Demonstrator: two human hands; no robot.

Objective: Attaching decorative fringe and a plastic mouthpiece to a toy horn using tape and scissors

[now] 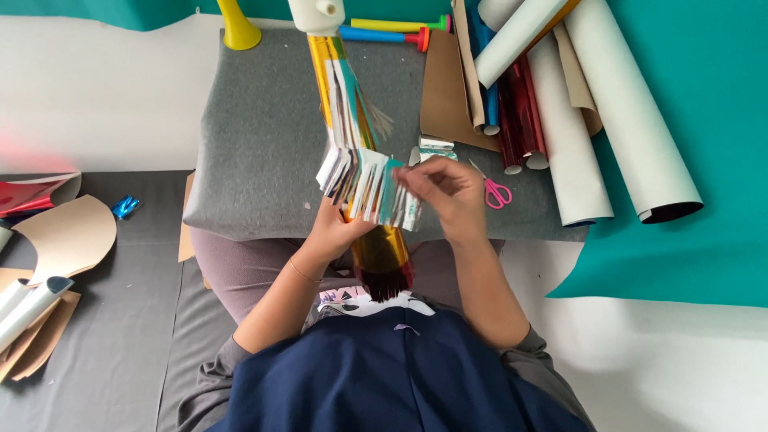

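Left hand: closed round gold tube from below, approx. mid-length, fingers hidden behind fringe; thumb side toward camera. Right hand: thumb and forefinger pinched shut on silver fringe strip, at strip's right end, other fingers curled loosely. Fringe wrapped round tube at mid-height, cut tabs hanging toward wearer, colours silver w/ teal reflections. Tube held over grey foam pad, tilted, far end capped by white piece at top edge of view, near end dark red, just above lap. Pink scissors flat on pad, just beside right hand, not touching. Small foil scrap on pad behind right hand. Rolls of white, red and blue sheet stacked at pad's right side, partly on teal sheet. Yellow horn upright at pad's far left corner; coloured tubes lying along far edge. Left of pad: tan card cut-outs, red foil, blue clip, on grey floor mat.
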